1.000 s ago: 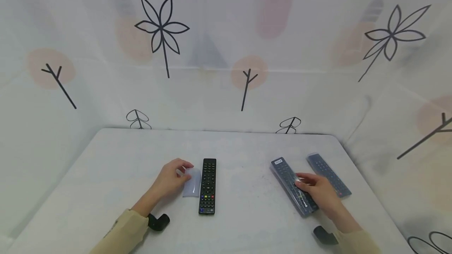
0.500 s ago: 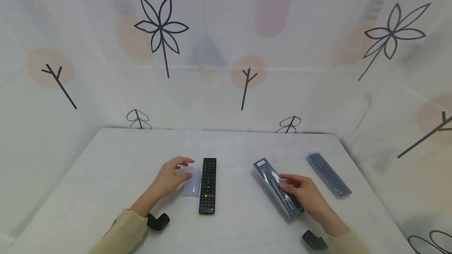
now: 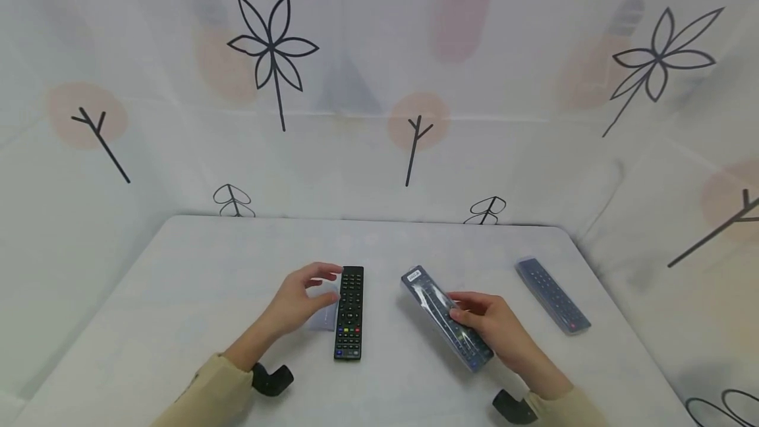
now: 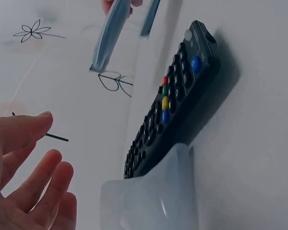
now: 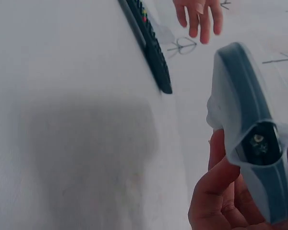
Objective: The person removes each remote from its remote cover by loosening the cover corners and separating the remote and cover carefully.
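My right hand (image 3: 495, 325) grips a remote control in a clear plastic sleeve (image 3: 441, 312), fingers and thumb around its right side. The wrapped remote is off the table and slants, its white label at the upper left end. In the right wrist view its plastic sleeve (image 5: 247, 91) gapes around the end of the remote. My left hand (image 3: 299, 298) hovers with bent, parted fingers and nothing between them. Below it an empty plastic sleeve (image 3: 323, 318), partly hidden by the hand, lies against a bare black remote (image 3: 350, 315) on the table.
Another wrapped remote (image 3: 554, 295) lies near the right edge of the white table (image 3: 237, 249). A patterned cloth (image 3: 356, 163) hangs behind the table and along its sides. A dark curved device (image 3: 274, 379) sits at the left wrist, and a matching device (image 3: 513, 407) at the right.
My right hand has carried the wrapped remote left, away from the other wrapped one, and raised it. My left hand has let go of the empty sleeve and shifted right toward the black remote.
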Demonstrator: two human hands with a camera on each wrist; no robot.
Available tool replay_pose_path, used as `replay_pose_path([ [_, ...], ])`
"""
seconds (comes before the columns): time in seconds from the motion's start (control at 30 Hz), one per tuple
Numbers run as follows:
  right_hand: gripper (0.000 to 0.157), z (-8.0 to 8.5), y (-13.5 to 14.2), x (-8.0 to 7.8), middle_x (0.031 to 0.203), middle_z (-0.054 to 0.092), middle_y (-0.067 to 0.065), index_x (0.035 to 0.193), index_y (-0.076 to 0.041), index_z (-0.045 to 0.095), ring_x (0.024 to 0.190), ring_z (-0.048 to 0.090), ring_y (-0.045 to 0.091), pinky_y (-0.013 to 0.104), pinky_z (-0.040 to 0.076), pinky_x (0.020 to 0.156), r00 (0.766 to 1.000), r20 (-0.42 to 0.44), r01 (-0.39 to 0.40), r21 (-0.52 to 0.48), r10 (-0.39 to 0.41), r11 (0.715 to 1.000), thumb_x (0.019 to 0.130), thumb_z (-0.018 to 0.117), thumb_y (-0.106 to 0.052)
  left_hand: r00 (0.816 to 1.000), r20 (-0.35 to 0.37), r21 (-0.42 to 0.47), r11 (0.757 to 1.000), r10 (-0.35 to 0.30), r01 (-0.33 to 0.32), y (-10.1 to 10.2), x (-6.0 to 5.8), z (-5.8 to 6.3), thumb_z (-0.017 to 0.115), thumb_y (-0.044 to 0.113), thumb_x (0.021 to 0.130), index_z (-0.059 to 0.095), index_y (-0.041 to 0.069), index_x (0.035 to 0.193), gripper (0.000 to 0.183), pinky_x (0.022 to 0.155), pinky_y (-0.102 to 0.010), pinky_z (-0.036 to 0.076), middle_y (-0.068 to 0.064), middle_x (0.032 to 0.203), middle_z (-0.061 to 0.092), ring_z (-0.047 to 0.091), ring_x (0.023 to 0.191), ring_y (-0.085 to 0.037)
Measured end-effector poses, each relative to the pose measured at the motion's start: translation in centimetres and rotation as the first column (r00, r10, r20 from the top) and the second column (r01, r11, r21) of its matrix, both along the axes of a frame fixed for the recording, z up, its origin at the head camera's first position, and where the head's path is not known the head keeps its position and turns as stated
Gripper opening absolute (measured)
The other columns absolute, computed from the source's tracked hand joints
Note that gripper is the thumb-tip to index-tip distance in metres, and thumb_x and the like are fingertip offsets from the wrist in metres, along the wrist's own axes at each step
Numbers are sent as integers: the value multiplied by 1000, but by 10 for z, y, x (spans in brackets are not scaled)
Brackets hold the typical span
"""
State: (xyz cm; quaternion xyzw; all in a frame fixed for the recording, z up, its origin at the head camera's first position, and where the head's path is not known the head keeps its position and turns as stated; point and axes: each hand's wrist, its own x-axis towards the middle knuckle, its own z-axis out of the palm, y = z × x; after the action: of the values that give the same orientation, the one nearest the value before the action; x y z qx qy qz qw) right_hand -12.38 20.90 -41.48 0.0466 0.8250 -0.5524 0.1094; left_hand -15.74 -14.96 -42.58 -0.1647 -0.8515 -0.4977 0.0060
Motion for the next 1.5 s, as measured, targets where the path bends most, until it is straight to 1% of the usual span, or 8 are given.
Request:
replay_pose_path([
  [0.2, 41, 5, -10, 3, 103, 67, 8, 126, -1, 66, 89, 59, 21, 31, 51, 73, 1000, 3, -23, -37, 23, 999, 88, 75, -12, 997, 34, 56, 996, -65, 63, 12, 5, 4, 76, 9, 88, 64, 16, 127, 42, 103, -50, 44, 1, 127, 63, 58, 116, -22],
  [0.33, 42, 10, -16, 6, 104, 65, 9, 127, -1, 65, 90, 58, 22, 32, 51, 73, 998, 7, -62, -69, 63, 996, 89, 75, -15, 994, 43, 77, 993, -96, 93, 18, 7, 4, 77, 10, 88, 63, 18, 127, 42, 101, -48, 45, 0, 126, 63, 58, 115, -22],
  [0.67, 48, 16, -30, 12, 104, 67, 9, 130, 3, 62, 89, 60, 21, 31, 52, 72, 987, -12, -162, -155, 162, 975, 90, 75, -20, 982, 27, 155, 972, -185, 178, 37, 9, 7, 78, 15, 88, 58, 16, 136, 51, 97, -47, 48, -2, 131, 61, 58, 114, -20],
  [0.77, 48, 18, -35, 14, 108, 68, 9, 130, 3, 62, 90, 60, 21, 30, 52, 73, 982, -19, -188, -179, 188, 966, 90, 75, -20, 982, 13, 151, 971, -188, 184, 43, 10, 9, 78, 17, 88, 58, 17, 135, 51, 94, -42, 50, 0, 129, 61, 59, 112, -19],
  [0.97, 48, 20, -39, 17, 119, 67, 14, 132, 4, 60, 97, 61, 21, 30, 53, 79, 973, -16, -227, -216, 229, 950, 92, 72, -20, 988, -19, 133, 979, -152, 154, 48, 11, 10, 78, 15, 87, 63, 20, 130, 45, 86, -30, 54, 4, 121, 63, 60, 106, -16],
  [1.3, 43, 22, -39, 19, 123, 66, 21, 129, 8, 60, 102, 64, 18, 28, 53, 79, 962, -46, -273, -246, 270, 930, 92, 71, -12, 988, -41, 153, 977, -146, 151, 48, 11, 17, 75, 14, 90, 66, 15, 127, 38, 86, -31, 53, 8, 122, 64, 60, 107, -14],
  [1.33, 43, 22, -38, 19, 124, 65, 22, 129, 9, 59, 104, 64, 18, 27, 54, 79, 959, -49, -282, -251, 279, 926, 92, 71, -11, 988, -37, 160, 975, -148, 152, 49, 14, 22, 74, 12, 90, 66, 13, 127, 38, 86, -31, 53, 6, 122, 64, 60, 107, -15],
  [1.5, 44, 22, -36, 19, 127, 62, 25, 128, 12, 57, 103, 64, 17, 26, 54, 79, 952, -47, -304, -290, 304, 908, 93, 70, -9, 985, -28, 200, 965, -169, 171, 48, 13, 24, 73, 11, 91, 69, 18, 124, 34, 86, -31, 54, 7, 122, 64, 62, 107, -16],
])
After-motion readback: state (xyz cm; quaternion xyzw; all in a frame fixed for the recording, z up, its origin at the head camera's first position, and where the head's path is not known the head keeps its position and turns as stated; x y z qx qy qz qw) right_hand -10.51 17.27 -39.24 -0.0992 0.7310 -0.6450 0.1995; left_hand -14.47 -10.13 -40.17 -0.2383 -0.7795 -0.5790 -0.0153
